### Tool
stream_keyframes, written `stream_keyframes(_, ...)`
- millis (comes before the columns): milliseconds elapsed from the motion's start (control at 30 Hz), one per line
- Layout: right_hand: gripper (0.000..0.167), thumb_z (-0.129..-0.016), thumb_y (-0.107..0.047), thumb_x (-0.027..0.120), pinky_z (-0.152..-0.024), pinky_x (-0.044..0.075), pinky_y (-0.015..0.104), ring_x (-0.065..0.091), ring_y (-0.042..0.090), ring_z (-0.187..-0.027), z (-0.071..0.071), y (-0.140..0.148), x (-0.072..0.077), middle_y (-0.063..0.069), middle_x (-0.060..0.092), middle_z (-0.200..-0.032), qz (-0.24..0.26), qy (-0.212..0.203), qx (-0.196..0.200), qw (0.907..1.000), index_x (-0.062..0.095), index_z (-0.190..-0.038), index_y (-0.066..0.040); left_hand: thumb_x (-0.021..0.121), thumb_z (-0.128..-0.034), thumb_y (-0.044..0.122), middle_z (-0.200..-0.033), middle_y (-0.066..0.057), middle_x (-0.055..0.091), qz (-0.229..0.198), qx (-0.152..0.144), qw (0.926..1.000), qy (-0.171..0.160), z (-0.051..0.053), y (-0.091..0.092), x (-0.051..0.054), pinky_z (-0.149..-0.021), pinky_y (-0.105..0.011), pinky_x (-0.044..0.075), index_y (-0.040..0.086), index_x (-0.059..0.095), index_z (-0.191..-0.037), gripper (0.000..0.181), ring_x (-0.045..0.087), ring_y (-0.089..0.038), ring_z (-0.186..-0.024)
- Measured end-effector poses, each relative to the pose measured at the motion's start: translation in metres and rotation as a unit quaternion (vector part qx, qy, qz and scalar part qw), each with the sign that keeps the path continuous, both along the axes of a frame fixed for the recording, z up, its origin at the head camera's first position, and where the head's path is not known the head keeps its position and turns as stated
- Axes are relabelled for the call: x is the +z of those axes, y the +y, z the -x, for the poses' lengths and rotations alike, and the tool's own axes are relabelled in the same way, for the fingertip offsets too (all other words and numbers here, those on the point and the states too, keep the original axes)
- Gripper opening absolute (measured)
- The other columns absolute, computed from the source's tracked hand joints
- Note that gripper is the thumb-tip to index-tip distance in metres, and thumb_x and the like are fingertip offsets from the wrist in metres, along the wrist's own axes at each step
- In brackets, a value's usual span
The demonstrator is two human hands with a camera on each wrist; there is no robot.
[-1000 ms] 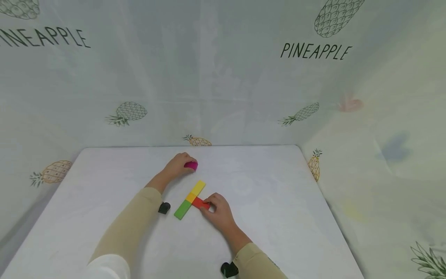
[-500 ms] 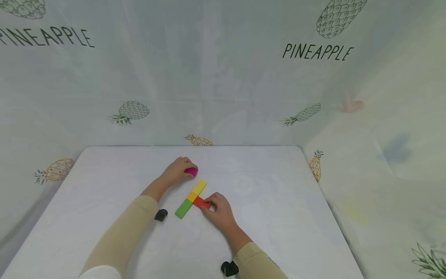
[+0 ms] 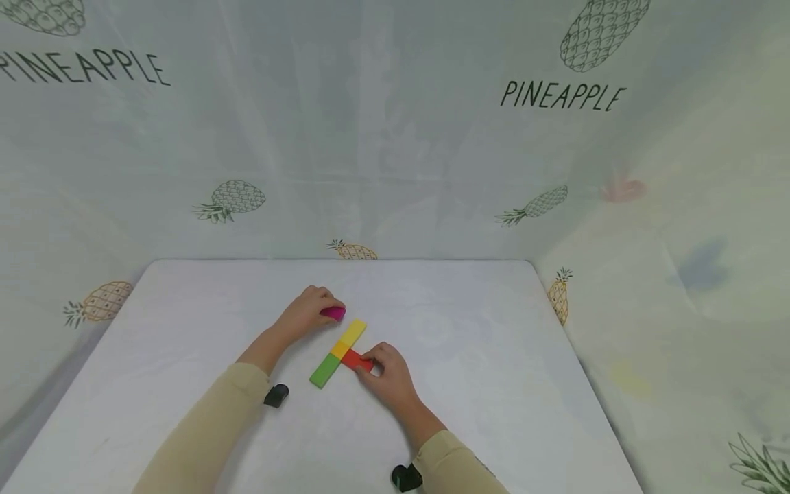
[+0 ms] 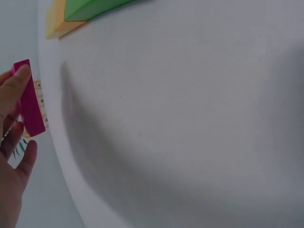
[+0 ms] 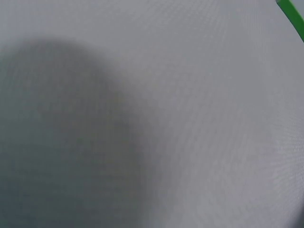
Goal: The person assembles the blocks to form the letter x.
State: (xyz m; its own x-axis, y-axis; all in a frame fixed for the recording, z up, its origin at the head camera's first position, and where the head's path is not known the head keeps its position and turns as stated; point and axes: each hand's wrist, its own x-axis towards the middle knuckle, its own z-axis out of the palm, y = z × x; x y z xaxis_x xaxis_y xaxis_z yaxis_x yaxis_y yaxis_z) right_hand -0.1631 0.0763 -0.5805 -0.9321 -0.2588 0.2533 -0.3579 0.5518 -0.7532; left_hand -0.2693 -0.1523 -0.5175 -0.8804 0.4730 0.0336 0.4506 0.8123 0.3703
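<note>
My left hand (image 3: 304, 315) pinches a magenta block (image 3: 334, 313) between thumb and fingers, just left of a yellow block (image 3: 354, 333). In the left wrist view the magenta block (image 4: 32, 107) appears raised off the table. The yellow block lies in a slanted line with an orange block (image 3: 340, 349) and a green block (image 3: 325, 371). A red block (image 3: 354, 359) juts out to the right from this line, near the orange block. My right hand (image 3: 393, 376) pinches the red block's outer end. The right wrist view shows only a corner of the green block (image 5: 293, 20).
All the blocks are on or above a white table (image 3: 494, 357). Behind it hangs a pale cloth (image 3: 395, 151) printed with pineapples. A small black wrist device (image 3: 276, 395) sits by the left sleeve, another black device (image 3: 406, 477) by the right sleeve.
My left hand has come down and slightly left with the magenta block, nearer to the yellow block's far end. My right hand and the red block stay in place.
</note>
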Motion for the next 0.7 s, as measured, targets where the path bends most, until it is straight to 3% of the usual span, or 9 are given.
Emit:
stream_keyframes(300, 0.015, -0.087, -0.026, 0.073, -0.075, 0.046, 0.025, 0.050, 0.008, -0.081, 0.000, 0.001, 0.002, -0.010, 0.057, -0.088, 0.002, -0.001, -0.001, 1.0000, 0.072, -0.097, -0.016, 0.079, -0.0833, 0.019, -0.113, -0.004, 0.057, -0.007, 0.013, 0.9999, 0.007, -0.015, -0.005, 0.004, -0.092, -0.041, 0.047, 0.021, 0.071, -0.118, 0.036, 0.045, -0.026, -0.111)
stream_keyframes(700, 0.014, -0.085, -0.024, 0.075, -0.073, 0.046, 0.025, 0.050, 0.008, -0.079, -0.001, 0.000, 0.004, -0.009, 0.058, -0.087, -0.001, 0.016, -0.004, 0.9999, 0.073, -0.096, -0.015, 0.080, -0.0816, 0.015, -0.107, -0.003, 0.055, -0.020, 0.007, 0.9993, -0.031, -0.026, -0.010, 0.002, -0.087, -0.039, 0.050, 0.018, 0.071, -0.116, 0.036, 0.050, -0.024, -0.104)
